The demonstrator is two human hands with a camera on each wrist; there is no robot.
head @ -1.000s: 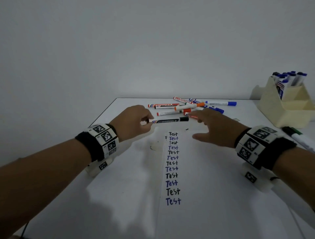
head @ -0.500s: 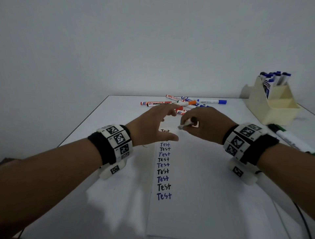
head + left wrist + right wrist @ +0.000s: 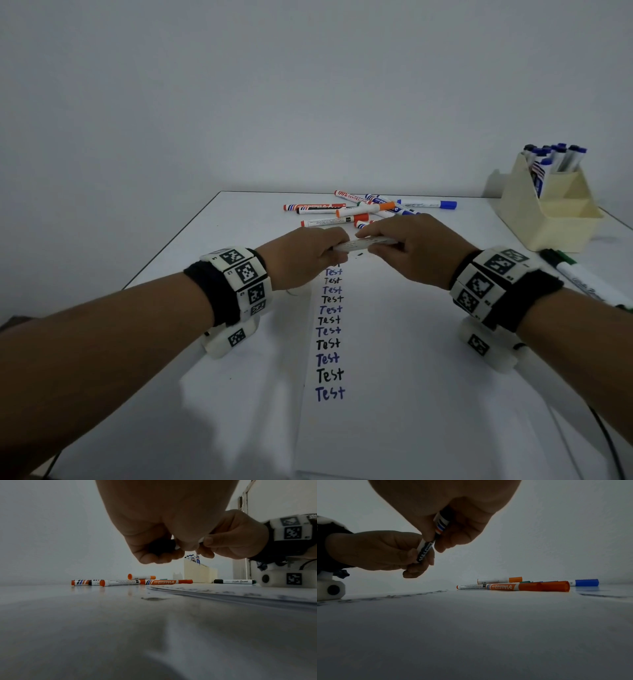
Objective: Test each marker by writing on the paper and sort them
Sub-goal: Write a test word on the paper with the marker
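A black-labelled marker [image 3: 363, 244] is held level just above the paper [image 3: 394, 342], pinched at one end by the left hand [image 3: 301, 257] and at the other by the right hand [image 3: 414, 250] (fingers curled around it).

**Plain office-style desk setup, likely a data-collection station**

We see a white tabletop [image 3: 239, 219] pushed against a bare white wall [image 3: 308, 85]. No decor, dim flat light. Stationery only: loose whiteboard markers [image 3: 363, 209] piled at the far edge, a cream desk organiser [image 3: 548, 219] holding blue-capped markers [image 3: 561, 157], and a paper sheet [image 3: 394, 359] with a column of handwritten "Test" words [image 3: 329, 329]. We also see both wrists wearing black bands with white coded tag blocks [image 3: 245, 272], and a cable [image 3: 613, 442] trailing off the right side. That points to an instrumented recording desk, not a home or a kitchen.
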